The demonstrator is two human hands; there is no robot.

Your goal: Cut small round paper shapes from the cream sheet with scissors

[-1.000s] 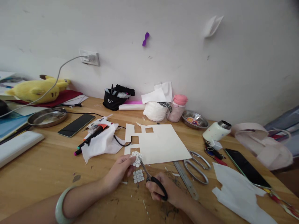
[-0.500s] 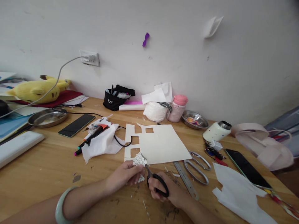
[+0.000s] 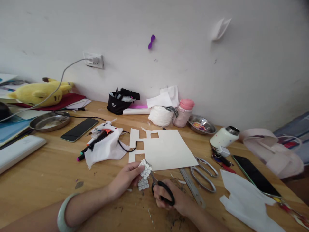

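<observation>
Left hand point(image 3: 126, 178) has shifted slightly left since the earlier frame, the patterned piece point(image 3: 146, 170) tilting with it and uncovering the patch below. Thumb and fingers pinch that piece, white with dark-outlined rounded cells, by its left edge, just above the table point(image 3: 103, 209). Right hand point(image 3: 165, 193) is wrapped round the handles of the black-handled scissors point(image 3: 170, 193); blades meet the piece's right side, though whether they gape or are closed, cannot tell. Hands apart, the work between them. Piece looks light and thin, probably paper or card: likely to bend or crease if squeezed, easily torn at narrow necks. Best hold seems a flat pinch on the margin away from the blades. Second patch point(image 3: 143, 185), similarly patterned, lies just below. Beyond: cream sheet point(image 3: 167, 149) with cut-outs along its left side; metal ruler point(image 3: 192, 187) and silver-handled scissors point(image 3: 214, 188) to the right; crumpled white sheet point(image 3: 106, 148) beside markers point(image 3: 84, 151) to the left.
</observation>
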